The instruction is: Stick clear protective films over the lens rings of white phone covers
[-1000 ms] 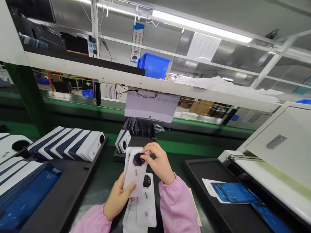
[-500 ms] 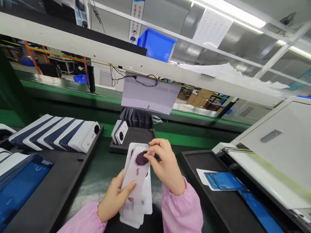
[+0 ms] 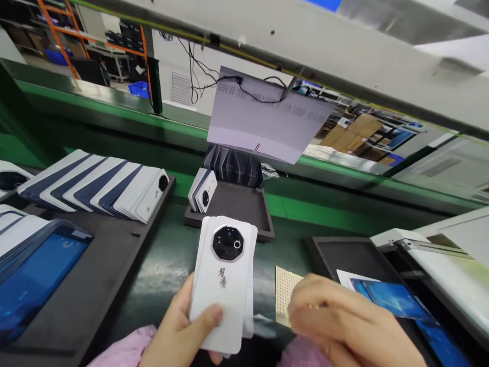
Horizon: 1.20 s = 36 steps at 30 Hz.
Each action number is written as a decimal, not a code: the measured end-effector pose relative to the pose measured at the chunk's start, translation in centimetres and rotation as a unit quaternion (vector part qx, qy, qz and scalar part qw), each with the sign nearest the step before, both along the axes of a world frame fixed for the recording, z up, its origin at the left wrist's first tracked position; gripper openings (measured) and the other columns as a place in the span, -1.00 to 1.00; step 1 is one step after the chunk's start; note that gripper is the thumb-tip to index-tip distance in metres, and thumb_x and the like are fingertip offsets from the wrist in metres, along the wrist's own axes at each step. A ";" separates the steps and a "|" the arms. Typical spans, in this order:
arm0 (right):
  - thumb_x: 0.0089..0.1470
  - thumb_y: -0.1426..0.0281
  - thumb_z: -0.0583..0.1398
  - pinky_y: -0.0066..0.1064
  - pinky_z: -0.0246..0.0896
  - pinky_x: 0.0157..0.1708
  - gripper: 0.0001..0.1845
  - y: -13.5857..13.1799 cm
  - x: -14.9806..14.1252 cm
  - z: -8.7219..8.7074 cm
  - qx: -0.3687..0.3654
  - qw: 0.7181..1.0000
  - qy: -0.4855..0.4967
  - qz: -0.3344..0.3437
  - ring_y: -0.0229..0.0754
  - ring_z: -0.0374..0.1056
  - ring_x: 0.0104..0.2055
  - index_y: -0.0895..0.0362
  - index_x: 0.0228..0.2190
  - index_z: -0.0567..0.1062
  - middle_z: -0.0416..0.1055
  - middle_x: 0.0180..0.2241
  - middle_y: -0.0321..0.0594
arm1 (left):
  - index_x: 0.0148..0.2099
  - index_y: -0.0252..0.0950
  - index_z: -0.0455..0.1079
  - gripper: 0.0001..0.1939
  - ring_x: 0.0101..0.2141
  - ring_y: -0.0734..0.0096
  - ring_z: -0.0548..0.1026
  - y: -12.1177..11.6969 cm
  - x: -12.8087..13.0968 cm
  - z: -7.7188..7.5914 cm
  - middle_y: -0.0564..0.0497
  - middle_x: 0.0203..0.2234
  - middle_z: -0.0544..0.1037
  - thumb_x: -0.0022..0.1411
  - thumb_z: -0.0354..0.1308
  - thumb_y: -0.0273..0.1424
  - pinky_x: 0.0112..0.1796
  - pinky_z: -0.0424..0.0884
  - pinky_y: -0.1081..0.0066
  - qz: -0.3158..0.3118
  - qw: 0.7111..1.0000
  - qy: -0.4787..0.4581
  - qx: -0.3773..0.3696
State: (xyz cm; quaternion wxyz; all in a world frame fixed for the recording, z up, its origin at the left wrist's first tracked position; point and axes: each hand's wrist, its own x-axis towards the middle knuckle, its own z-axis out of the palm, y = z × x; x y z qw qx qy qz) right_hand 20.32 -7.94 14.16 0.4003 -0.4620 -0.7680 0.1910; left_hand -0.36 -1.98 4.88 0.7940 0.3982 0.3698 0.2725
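Observation:
My left hand [image 3: 191, 318] is closed round a small fanned stack of white phone back covers [image 3: 225, 300], thumb across the front. The top one has a dark octagonal camera window and dark lettering below it. On the right, my right hand [image 3: 340, 318] is blurred, its fingers curled together in a pinch; what may be between them does not show clearly. Just left of those fingers, partly covered by them, a yellowish sheet with rows of small red dots [image 3: 284, 290] lies on the dark green bench [image 3: 168, 260].
A dark tray at left [image 3: 99, 255] bears rows of white covers [image 3: 95, 183] and blue-filmed panels [image 3: 42, 280]. Behind my hands stands a smaller tray [image 3: 240, 204] with white covers. The right tray [image 3: 344, 255] holds blue-filmed pieces [image 3: 397, 298] beside a white machine [image 3: 451, 265].
My right hand has left the covers and moved right, to the dotted sheet. My left hand still holds the stack, whose top cover now shows a clear black camera window. The view has tilted down.

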 end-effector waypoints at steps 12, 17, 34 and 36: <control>0.01 0.57 0.19 -0.46 0.28 -0.46 -0.86 3.0 1.4 -2.4 0.017 0.956 0.127 -0.264 -0.25 0.33 -0.36 0.09 -0.42 0.47 0.38 -0.40 -0.25 | 0.11 -0.25 0.04 -0.44 -0.52 0.36 0.52 0.1 0.3 -0.3 -0.04 -0.44 0.53 0.14 0.16 -0.22 -0.66 0.40 0.54 -0.098 0.994 0.040 -0.021; 0.01 0.56 0.21 -0.50 0.26 -0.50 -0.87 3.5 1.9 -2.6 0.022 0.946 0.152 -0.285 -0.29 0.32 -0.40 0.09 -0.42 0.49 0.40 -0.40 -0.27 | 0.11 -0.25 0.02 -0.44 -0.52 0.36 0.52 0.1 0.4 -0.3 -0.02 -0.45 0.51 0.15 0.14 -0.21 -0.65 0.40 0.54 -0.120 0.991 0.048 -0.020; 0.01 0.53 0.22 -0.48 0.27 -0.47 -0.89 4.5 2.1 -2.9 -0.009 0.947 0.128 -0.294 -0.31 0.35 -0.44 0.08 -0.42 0.50 0.43 -0.40 -0.30 | 0.05 -0.25 0.08 -0.50 -0.58 0.45 0.48 0.3 0.6 -0.2 0.01 -0.45 0.49 0.14 0.15 -0.22 -0.66 0.44 0.55 -0.129 0.990 0.058 -0.024; 0.01 0.51 0.22 -0.48 0.27 -0.48 -0.90 4.7 2.1 -3.0 -0.018 0.947 0.121 -0.296 -0.32 0.35 -0.46 0.07 -0.41 0.50 0.44 -0.41 -0.31 | 0.06 -0.25 0.07 -0.50 -0.58 0.46 0.48 0.4 0.6 -0.2 0.02 -0.46 0.49 0.14 0.15 -0.22 -0.66 0.44 0.55 -0.129 0.990 0.057 -0.024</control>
